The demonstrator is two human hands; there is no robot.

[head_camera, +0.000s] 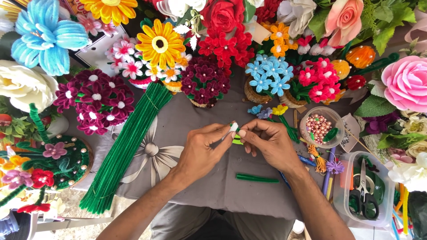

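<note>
My left hand (200, 149) and my right hand (269, 142) meet over a grey cloth (200, 186). Together their fingertips pinch a small white bead (234, 127) on a green fuzzy stem piece (237, 140). A short green stem piece (257, 178) lies on the cloth just below my right hand. To the left, a long bundle of green fuzzy stems (126, 146) lies at a slant.
Finished fuzzy-wire flowers in many colours ring the cloth: maroon (95, 100), yellow (160, 43), blue (269, 73), red (224, 44). A round cup of pink beads (318, 127) stands at right. Black scissors (364, 195) rest in a clear box (344, 202).
</note>
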